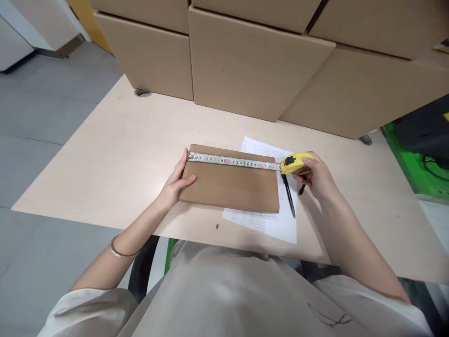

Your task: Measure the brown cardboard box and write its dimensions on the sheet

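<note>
A flat brown cardboard box lies on the table, partly over a printed sheet of paper. My left hand grips the box's left end, thumb on top, with its fingertips by the metal hook of the tape. My right hand is closed around a yellow tape measure just past the box's right edge. The drawn-out blade runs across the top of the box, near its far edge. A black pen rests on the paper beside the box.
Large cardboard boxes are stacked along the back of the light wooden table. A green crate with dark items stands at the right. Cable holes sit near the table's back edge. Grey floor shows at the left.
</note>
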`<state>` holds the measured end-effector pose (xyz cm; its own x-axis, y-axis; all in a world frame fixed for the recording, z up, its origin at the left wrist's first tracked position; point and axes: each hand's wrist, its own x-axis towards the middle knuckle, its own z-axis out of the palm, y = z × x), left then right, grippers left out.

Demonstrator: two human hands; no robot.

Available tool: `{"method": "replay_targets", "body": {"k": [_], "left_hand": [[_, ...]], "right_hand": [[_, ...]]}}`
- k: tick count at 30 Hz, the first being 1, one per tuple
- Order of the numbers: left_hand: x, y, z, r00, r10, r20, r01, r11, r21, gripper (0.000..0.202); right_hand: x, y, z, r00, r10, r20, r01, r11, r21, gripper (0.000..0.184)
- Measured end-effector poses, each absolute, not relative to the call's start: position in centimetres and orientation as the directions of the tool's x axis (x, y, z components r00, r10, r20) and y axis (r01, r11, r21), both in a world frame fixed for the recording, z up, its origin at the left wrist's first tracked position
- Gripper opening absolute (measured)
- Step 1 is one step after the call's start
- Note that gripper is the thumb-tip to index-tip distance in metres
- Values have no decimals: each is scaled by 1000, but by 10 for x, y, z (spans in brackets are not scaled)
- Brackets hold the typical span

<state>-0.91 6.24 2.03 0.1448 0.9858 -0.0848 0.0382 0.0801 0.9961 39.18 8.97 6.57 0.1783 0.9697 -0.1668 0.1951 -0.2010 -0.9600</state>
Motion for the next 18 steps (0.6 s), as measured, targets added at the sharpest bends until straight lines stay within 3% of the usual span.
{"method": "replay_targets", "body": {"k": [5,18], "left_hand": [[-11,62,21,133,988,-82,57,75,996,89],[-11,61,23,155,980,-126,-27,132,991,86]], "right_hand": [[371,75,70,213,970,-114,219,-161,-962,26],[370,71,63,274,946,-174,229,-240,-943,28]]}}
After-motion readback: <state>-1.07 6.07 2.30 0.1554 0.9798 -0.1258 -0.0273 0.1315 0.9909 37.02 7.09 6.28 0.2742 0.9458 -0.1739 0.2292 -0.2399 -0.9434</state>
